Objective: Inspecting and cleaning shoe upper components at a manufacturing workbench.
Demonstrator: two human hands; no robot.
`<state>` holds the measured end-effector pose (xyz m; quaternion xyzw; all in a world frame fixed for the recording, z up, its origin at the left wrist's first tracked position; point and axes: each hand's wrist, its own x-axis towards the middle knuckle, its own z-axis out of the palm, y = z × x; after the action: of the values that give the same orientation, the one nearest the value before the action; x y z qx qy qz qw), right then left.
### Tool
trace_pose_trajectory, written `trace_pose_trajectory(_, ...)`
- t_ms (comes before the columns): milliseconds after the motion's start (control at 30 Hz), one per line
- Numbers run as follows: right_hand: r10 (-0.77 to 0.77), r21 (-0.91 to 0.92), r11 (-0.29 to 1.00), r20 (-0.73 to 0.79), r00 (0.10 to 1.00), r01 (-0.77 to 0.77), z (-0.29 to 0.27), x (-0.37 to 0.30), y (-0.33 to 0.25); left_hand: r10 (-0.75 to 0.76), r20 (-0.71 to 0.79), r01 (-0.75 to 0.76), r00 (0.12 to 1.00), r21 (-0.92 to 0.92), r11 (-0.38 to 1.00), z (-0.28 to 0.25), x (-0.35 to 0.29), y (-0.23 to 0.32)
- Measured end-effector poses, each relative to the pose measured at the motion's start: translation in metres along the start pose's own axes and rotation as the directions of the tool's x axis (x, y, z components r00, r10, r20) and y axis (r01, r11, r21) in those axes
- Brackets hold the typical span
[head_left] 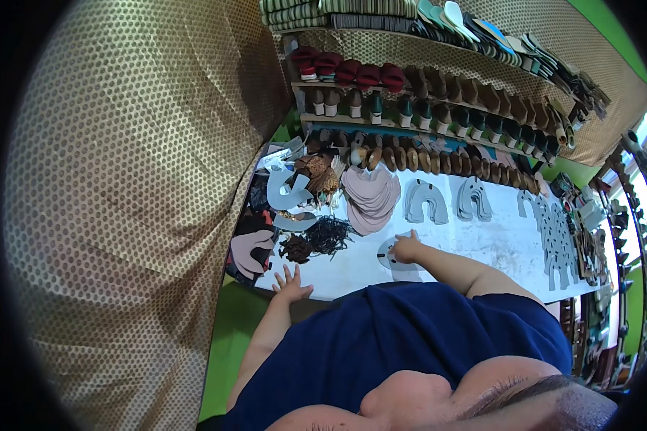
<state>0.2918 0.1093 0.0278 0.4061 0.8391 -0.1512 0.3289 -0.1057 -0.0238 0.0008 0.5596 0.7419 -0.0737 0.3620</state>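
My left hand (292, 287) is at the near left edge of the white tabletop, fingers spread and holding nothing. Dark brown scraps (295, 248) and a tangle of thin black strips (328, 235) lie just beyond it. Further right, my right hand (408, 248) has its fingers bunched at the upper right edge of a grey curved shoe-upper piece (389, 260) with small dark marks. That piece lies flat near my body, partly covered by the hand. Behind it sit a fanned stack of pink pieces (371, 197) and arch-shaped grey stacks (425, 202), (473, 200).
More grey pieces (556, 241) cover the table's right end. Brown patterned material (318, 172) and a pale blue curved piece (286, 190) crowd the left. Racks of shoes (438, 118) rise behind the table. A gold dotted curtain (136, 179) hangs at the left.
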Motion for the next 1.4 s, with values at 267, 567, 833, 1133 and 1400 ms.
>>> trace_pose_trajectory(267, 0.012, -0.081, 0.997, 0.058, 0.998, -0.007, 0.004, -0.007, -0.014, -0.013, -0.026, 0.013, 1.0, 0.008, 1.0, 0.002, 0.0, 0.001)
trace_pose_trajectory(567, 0.029, 0.039, 0.999, 0.111, 0.993, -0.034, -0.007, -0.018, -0.017, -0.027, -0.054, 0.029, 0.998, 0.028, 0.999, 0.003, -0.002, 0.004)
trace_pose_trajectory(833, 0.061, 0.037, 0.997, 0.079, 0.995, -0.064, -0.007, -0.006, -0.01, -0.061, -0.068, 0.065, 0.996, 0.062, 0.996, 0.01, 0.002, 0.002)
trace_pose_trajectory(1133, -0.012, 0.028, 0.999, -0.158, 0.987, 0.017, -0.002, -0.011, -0.001, -0.063, -0.063, 0.066, 0.996, 0.056, 0.996, 0.006, 0.001, 0.006)
trace_pose_trajectory(1400, 0.034, -0.142, 0.989, -0.097, 0.995, -0.048, 0.004, 0.001, -0.019, -0.07, -0.086, 0.075, 0.994, 0.058, 0.995, 0.005, -0.002, 0.008)
